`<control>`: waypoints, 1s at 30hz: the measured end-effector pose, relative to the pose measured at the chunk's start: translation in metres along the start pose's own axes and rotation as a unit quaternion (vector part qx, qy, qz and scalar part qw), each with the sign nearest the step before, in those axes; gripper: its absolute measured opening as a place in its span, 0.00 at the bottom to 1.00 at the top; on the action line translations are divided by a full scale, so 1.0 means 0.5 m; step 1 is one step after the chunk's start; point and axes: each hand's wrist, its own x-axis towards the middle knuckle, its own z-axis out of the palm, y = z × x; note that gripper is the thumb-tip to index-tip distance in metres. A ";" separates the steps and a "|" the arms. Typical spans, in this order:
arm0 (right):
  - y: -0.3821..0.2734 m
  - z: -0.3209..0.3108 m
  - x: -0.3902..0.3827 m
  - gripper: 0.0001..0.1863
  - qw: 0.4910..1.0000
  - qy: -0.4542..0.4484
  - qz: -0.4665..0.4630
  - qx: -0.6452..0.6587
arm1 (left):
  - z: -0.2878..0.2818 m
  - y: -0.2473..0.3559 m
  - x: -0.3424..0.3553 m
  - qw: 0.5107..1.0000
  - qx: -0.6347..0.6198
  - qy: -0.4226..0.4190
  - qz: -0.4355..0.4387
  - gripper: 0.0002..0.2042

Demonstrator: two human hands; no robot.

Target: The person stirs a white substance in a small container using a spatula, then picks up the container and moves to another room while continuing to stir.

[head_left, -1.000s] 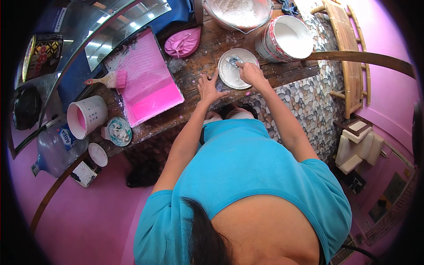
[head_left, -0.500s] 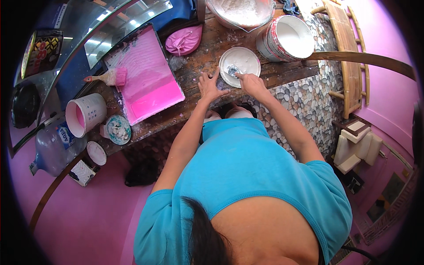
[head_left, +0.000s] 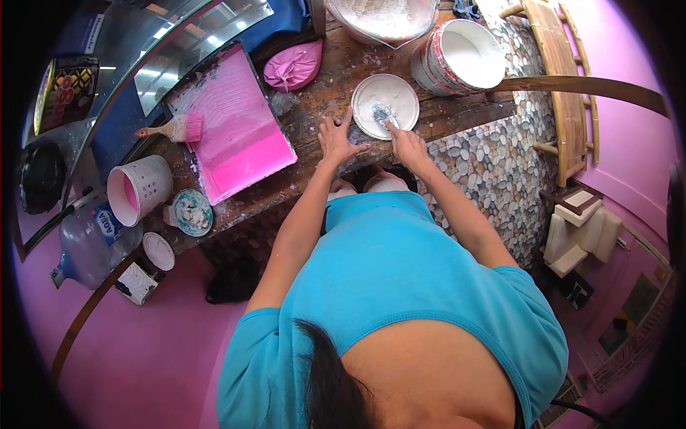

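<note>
A round white lid (head_left: 364, 86) with white paste in it lies on the wooden table before me. My right hand (head_left: 409, 149) is closed around a small metal spoon (head_left: 384, 113), its bowl smeared with paste and resting over the lid. Just left of the lid, my left hand (head_left: 339, 143) has its fingers and thumb spread on the table edge, empty. One fingertip comes close to the lid's rim; whether it touches, I cannot tell.
A pink paint tray (head_left: 236, 121) with a paintbrush (head_left: 175, 129) across its edge stands on the left. Nearby are a white bucket (head_left: 146, 182) and a paste-covered dish (head_left: 192, 212). Beyond the lid sit a tied pink bag (head_left: 293, 66), a powder basin (head_left: 386, 20) and stacked buckets (head_left: 429, 66).
My right hand has drawn back slightly toward me and right, and more of the spoon shows over the lid. My left hand stays nearly still.
</note>
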 end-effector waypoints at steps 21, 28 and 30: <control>0.021 -0.080 0.033 0.22 0.998 0.021 -0.031 0.054 | -0.003 0.002 0.005 1.000 0.016 0.009 0.003 0.56; 0.085 -0.047 -0.027 0.21 0.996 0.049 -0.040 0.057 | 0.008 0.004 0.001 1.000 0.022 0.015 -0.002 0.56; 0.073 -0.017 -0.036 0.22 0.997 0.028 0.036 0.061 | 0.004 0.004 0.003 1.000 0.021 0.017 -0.002 0.56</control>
